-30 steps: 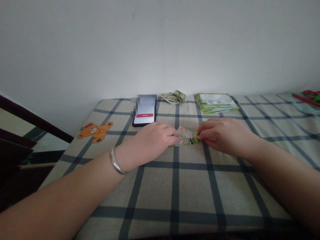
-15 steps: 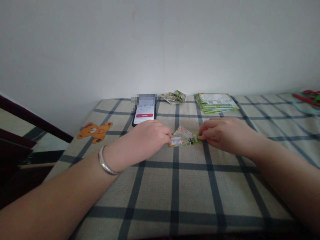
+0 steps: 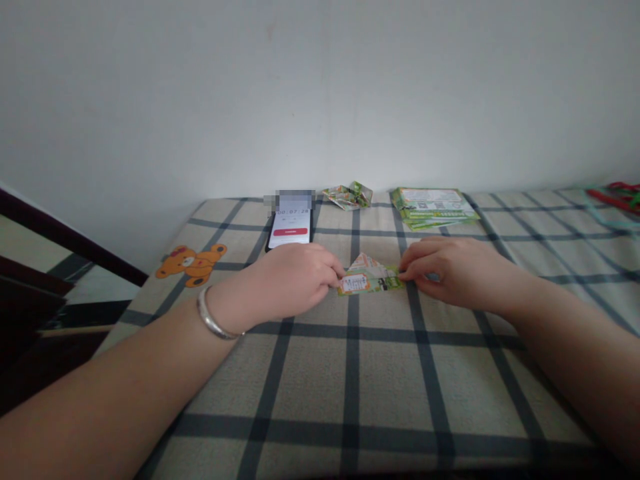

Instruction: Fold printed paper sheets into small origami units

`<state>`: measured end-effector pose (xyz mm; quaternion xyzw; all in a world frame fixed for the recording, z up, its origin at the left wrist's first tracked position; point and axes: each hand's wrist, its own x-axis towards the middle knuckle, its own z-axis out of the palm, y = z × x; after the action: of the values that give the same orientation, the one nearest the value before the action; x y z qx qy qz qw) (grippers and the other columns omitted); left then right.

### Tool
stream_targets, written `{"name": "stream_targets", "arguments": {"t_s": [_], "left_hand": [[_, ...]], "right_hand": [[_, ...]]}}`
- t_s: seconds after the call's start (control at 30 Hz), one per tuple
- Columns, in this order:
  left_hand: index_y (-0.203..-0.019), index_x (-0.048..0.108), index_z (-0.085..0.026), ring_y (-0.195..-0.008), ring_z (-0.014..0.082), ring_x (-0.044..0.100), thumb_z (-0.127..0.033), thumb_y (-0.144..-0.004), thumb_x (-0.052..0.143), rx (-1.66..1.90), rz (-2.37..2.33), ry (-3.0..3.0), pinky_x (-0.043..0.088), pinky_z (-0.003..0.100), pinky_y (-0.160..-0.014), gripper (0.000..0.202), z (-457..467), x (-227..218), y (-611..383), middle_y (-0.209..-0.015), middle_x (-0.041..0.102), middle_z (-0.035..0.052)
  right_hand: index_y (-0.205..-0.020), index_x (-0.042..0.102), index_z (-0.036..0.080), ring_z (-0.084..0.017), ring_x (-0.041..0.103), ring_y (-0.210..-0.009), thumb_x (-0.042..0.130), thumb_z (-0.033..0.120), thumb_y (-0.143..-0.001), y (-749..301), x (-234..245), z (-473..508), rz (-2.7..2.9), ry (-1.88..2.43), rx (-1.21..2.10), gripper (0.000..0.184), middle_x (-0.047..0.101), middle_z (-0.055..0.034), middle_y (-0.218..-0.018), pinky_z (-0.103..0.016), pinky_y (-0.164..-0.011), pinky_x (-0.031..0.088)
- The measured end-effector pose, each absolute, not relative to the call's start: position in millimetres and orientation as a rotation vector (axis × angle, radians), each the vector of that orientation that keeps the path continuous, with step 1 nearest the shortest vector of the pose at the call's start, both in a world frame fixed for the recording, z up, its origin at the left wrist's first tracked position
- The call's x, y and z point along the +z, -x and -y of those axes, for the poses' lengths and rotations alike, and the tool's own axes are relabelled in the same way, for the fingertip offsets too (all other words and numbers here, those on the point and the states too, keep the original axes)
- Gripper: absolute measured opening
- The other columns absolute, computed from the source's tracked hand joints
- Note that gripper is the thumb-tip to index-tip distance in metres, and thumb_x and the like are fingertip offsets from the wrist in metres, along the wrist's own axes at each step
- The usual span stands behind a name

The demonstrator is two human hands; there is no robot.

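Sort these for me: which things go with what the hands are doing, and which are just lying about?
Seem to belong:
- folded paper, between the left hand and right hand
- stack of printed papers, similar colours
- folded piece by the wall

Seem just there:
- phone
- bear picture
- red and green things, too blurred to name

Green-and-white folded paper [image 3: 369,279]; cream tablecloth [image 3: 310,373], dark-checked; orange bear [image 3: 190,264].

A silver bangle [image 3: 207,318] circles the bare left wrist [image 3: 225,307].
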<state>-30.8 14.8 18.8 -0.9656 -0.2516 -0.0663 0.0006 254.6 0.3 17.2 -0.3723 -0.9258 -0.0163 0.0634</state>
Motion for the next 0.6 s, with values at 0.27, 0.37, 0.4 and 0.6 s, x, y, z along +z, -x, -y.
{"name": "stream_targets", "arguments": {"t_s": [0.27, 0.37, 0.4, 0.6], "left_hand": [[-0.077, 0.065, -0.014, -0.082, 0.0199, 0.059, -0.014, -0.080, 0.050, -0.274, 0.908, 2.905, 0.050, 0.034, -0.073, 0.015, -6.2, 13.0, 22.5, -0.084, 0.064, 0.0060], [-0.077, 0.059, -0.015, -0.081, 0.0198, 0.055, -0.017, -0.083, 0.050, -0.335, 0.871, 2.847, 0.048, 0.035, -0.072, 0.012, -5.3, 7.2, 19.8, -0.085, 0.060, 0.0058], [-0.078, 0.059, -0.015, -0.081, 0.0197, 0.054, -0.018, -0.084, 0.050, -0.334, 0.871, 2.839, 0.048, 0.034, -0.072, 0.011, -5.7, 5.4, 19.2, -0.085, 0.059, 0.0056], [-0.086, 0.057, -0.015, -0.091, 0.0201, 0.053, -0.017, -0.087, 0.051, -0.363, 0.917, 2.882, 0.047, 0.035, -0.081, 0.007, -10.9, -3.1, 18.6, -0.094, 0.057, 0.0062]], "right_hand": [[-0.086, 0.070, 0.020, -0.017, 0.062, -0.082, 0.053, 0.011, -0.081, -252.8, 10.8, -11.2, 2.710, 1.037, 0.137, 0.019, 0.068, -0.0032, -0.090, -0.029, -0.075, 0.048], [-0.094, 0.070, 0.020, -0.017, 0.062, -0.082, 0.052, 0.014, -0.085, -249.0, 6.4, -13.2, 2.661, 1.088, 0.163, 0.021, 0.067, -0.0039, -0.089, -0.030, -0.076, 0.048], [-0.098, 0.070, 0.020, -0.018, 0.061, -0.083, 0.052, 0.016, -0.086, -247.0, 4.9, -12.7, 2.642, 1.122, 0.121, 0.022, 0.067, -0.0043, -0.090, -0.031, -0.076, 0.048], [-0.104, 0.070, 0.019, -0.022, 0.060, -0.094, 0.057, 0.029, -0.089, -235.7, -2.8, -7.9, 2.599, 1.122, -0.026, 0.022, 0.067, -0.0065, -0.102, -0.038, -0.086, 0.049]]}}
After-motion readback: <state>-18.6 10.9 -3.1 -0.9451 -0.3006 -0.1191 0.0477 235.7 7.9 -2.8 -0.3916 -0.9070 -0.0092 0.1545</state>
